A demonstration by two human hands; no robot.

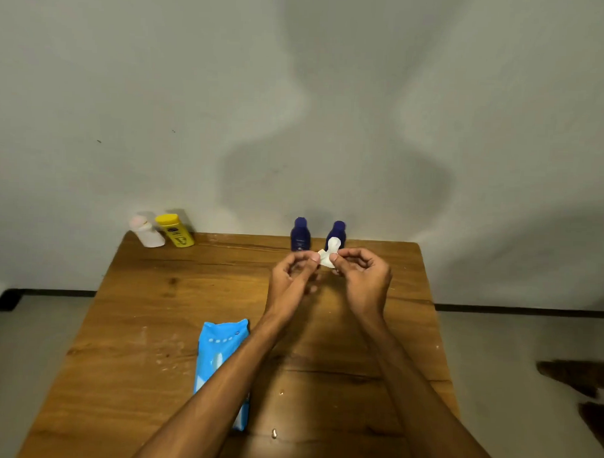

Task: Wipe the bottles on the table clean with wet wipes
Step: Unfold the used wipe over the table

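Wooden table [136, 326]: stands against a grey wall. Both forearms extend over it to the far centre.

Left hand [292, 276] and right hand [364, 279]: raised, fingers curled, each pinching one edge of a small white wet wipe [327, 257] held between them.

Blue wipes pack [217, 356]: lies flat, near left, partly covered by the left forearm.

Two dark blue bottles [299, 235] [338, 230]: upright at the far edge. The wipe hides part of the right one.

Yellow bottle [175, 231] and white bottle [146, 232]: far left corner. Labels are too blurred to read.

Grained wooden table [154, 309], glossy blue plastic wipes pack [221, 349], matt wall [127, 85].
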